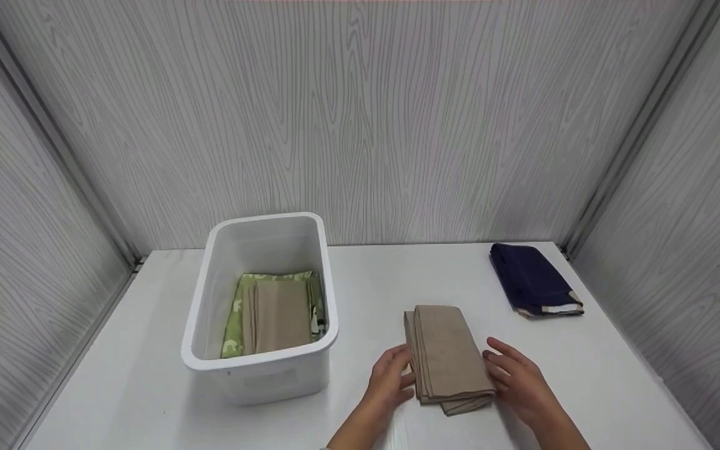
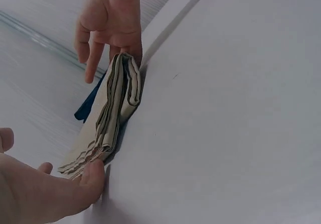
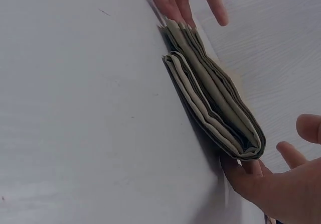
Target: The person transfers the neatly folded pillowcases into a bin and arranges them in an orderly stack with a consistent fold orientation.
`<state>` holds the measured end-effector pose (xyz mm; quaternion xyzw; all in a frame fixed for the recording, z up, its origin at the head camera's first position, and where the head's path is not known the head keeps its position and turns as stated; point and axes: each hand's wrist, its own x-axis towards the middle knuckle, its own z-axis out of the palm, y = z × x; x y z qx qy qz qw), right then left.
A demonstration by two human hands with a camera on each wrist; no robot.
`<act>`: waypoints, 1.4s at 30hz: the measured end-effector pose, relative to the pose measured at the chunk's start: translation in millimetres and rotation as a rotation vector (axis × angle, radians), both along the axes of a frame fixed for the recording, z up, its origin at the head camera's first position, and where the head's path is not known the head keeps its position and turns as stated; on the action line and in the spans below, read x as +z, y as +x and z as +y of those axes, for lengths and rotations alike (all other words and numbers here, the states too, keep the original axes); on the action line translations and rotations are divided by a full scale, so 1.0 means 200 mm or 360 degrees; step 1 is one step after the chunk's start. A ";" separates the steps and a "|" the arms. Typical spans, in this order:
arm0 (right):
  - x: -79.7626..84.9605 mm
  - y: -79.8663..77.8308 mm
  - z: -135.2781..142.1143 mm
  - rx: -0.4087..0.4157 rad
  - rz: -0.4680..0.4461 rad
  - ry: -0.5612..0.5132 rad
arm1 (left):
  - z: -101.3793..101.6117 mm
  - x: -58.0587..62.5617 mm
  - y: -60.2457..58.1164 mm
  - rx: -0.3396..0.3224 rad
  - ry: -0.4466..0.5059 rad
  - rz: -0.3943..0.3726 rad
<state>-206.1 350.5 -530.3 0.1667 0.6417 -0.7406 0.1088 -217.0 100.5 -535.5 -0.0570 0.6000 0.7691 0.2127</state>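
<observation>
A folded brown cloth (image 1: pixel 454 353) lies on the white table, its layered edges facing the near side. My left hand (image 1: pixel 390 384) is at its left edge, fingertips touching the side and fingers loosely bent. At the right edge my right hand (image 1: pixel 520 382) has its fingers against the cloth, the upper ones spread in the air. In the left wrist view, the stacked folds of the cloth (image 2: pixel 108 113) stand between both hands. The right wrist view shows fingers of the right hand (image 3: pixel 281 184) by the folded end, partly hidden beneath it.
A white bin (image 1: pixel 260 369) on the left holds another folded brown cloth (image 1: pixel 282 312) on top of a green patterned cloth (image 1: pixel 233 325). A folded navy cloth (image 1: pixel 532 275) lies at the back right. Grey wood-patterned panels (image 1: pixel 360 125) enclose the table.
</observation>
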 end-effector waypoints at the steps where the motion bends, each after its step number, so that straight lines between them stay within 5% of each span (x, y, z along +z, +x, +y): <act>1: 0.00 0.00 0.00 -0.0004 0.0001 -0.0022 | 0.00 0.00 0.00 -0.0012 -0.0015 -0.0003; 10: 0.00 0.00 0.01 -0.0004 0.0001 -0.0133 | 0.01 0.03 -0.01 -0.0024 0.0144 -0.0044; 26: -0.01 -0.01 -0.01 0.0037 -0.0017 -0.0123 | -0.01 0.01 -0.04 -0.0052 0.0182 -0.0018; 42: -0.03 -0.04 -0.04 0.0028 -0.0081 -0.0016 | 0.00 0.01 -0.07 -0.0101 0.0172 -0.0122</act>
